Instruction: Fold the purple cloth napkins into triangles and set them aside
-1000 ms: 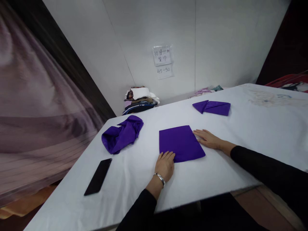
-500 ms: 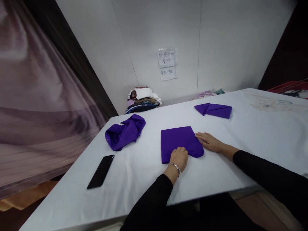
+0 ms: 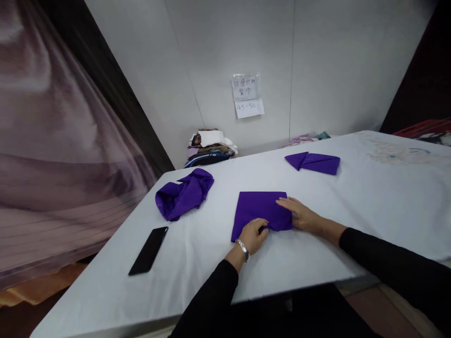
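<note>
A purple cloth napkin [image 3: 259, 206], folded to a rough square, lies flat on the white-covered table. My left hand [image 3: 253, 235], with a silver bracelet at the wrist, pinches its front edge between thumb and curled fingers. At the right side of the same napkin is my right hand [image 3: 302, 215]; its fingers are stretched out over the cloth and touch it. The thumb is partly hidden. Between the hands, the front edge is gathered and slightly raised.
To the left lies a crumpled purple napkin [image 3: 185, 193], with a black phone [image 3: 148, 251] in front of it. A folded, pointed purple napkin [image 3: 313, 162] rests farther back. Stacked cloths [image 3: 211, 148] stand by the wall, below paper signs [image 3: 246, 94]. The white tablecloth [image 3: 197, 281] reaches the front edge.
My left hand has shifted slightly left and pinches the front edge. My right hand has come inward over the napkin. The napkin's right side is drawn in, and the cloth has turned slightly.
</note>
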{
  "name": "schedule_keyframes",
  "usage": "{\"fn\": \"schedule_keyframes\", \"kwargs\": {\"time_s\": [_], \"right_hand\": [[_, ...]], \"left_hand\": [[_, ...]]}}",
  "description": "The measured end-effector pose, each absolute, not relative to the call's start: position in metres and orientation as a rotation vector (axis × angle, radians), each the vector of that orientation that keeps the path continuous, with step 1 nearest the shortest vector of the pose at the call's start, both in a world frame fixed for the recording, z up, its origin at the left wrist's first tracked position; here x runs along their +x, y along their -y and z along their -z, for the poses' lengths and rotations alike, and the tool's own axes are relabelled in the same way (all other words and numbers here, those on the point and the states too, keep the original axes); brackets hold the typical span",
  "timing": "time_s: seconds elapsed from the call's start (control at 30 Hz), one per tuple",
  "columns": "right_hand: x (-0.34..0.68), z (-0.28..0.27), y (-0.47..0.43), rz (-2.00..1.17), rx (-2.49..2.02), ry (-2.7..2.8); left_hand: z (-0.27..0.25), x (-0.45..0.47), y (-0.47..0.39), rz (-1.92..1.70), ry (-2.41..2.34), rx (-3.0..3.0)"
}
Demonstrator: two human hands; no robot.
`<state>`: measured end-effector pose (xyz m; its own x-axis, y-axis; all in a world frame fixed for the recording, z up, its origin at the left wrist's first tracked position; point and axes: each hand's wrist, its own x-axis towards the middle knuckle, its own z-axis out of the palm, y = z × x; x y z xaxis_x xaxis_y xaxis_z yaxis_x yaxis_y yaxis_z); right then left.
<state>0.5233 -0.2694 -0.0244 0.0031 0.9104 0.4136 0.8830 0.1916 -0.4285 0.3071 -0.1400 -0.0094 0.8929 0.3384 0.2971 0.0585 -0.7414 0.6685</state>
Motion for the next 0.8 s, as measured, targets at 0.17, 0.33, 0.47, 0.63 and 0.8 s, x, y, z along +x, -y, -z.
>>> {"fn": "schedule_keyframes", "kwargs": {"time_s": [0.17,0.33,0.47,0.63,0.8], "right_hand": [[0.495,0.016,0.265,-0.392,-1.532,1.877],[0.481,-0.005,0.275,-0.724,-1.559,1.728],[0.485,-0.015,0.252,-0.907,-1.567,1.54],[0.498,-0.023,0.21,-0.964,-1.751,1.442],[0.503,-0.017,0.203,-0.912,-1.919,1.485]], "left_hand": [[-0.001,0.279,0.141,-0.466,-0.316,2.326],[-0.009,0.246,0.142,-0.305,-0.358,2.367],[-0.003,0.236,0.131,-0.362,-0.601,2.4],[0.007,0.24,0.118,-0.498,-0.839,2.299],[0.012,0.241,0.113,-0.541,-0.981,2.193]]}}
